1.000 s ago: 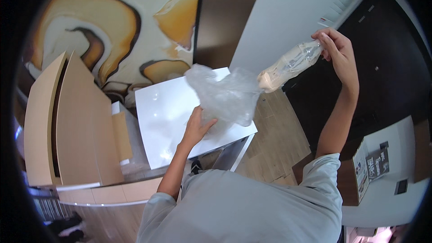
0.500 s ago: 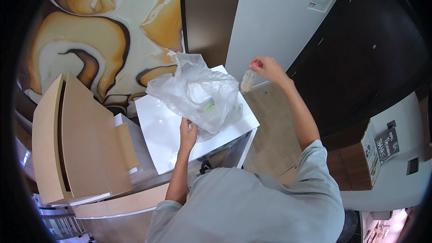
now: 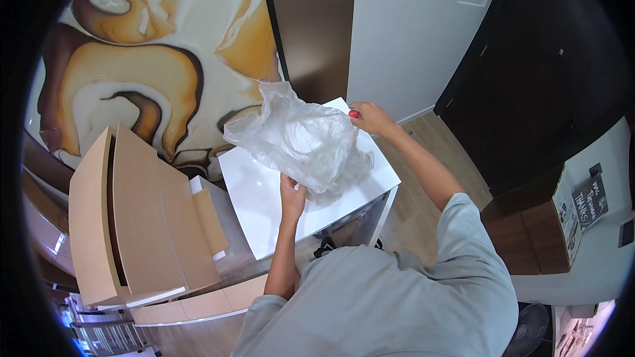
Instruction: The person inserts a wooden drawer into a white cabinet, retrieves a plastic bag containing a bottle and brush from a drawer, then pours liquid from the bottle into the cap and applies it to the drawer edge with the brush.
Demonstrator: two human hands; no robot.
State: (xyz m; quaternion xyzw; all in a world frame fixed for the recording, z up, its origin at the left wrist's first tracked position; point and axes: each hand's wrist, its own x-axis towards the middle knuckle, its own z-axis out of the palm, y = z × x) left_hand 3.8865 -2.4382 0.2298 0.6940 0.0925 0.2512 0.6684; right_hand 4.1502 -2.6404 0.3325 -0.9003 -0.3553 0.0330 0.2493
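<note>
A crumpled, see-through plastic bag (image 3: 311, 139) sits on the white tabletop (image 3: 254, 201), its mouth spread. My left hand (image 3: 292, 197) is closed on the bag's near edge. At the bag's far right side, my right hand (image 3: 372, 119) grips a small clear bottle by its red cap (image 3: 354, 114). The bottle's body is hidden now, by the plastic or behind it; I cannot tell whether it is inside. Through the film a white rounded shape shows faintly, too blurred to name.
Left of the table stands a light wooden cabinet (image 3: 149, 211). A swirled brown and white wall panel (image 3: 132, 92) rises behind. To the right are a dark door (image 3: 549, 59) and a brown wooden box-shaped cabinet (image 3: 529, 238). A fan (image 3: 529, 327) stands at lower right.
My right hand has brought the red-capped bottle left to the bag's right side. A green spot inside the bag no longer shows. My left hand keeps its hold; the whole view has shifted slightly.
</note>
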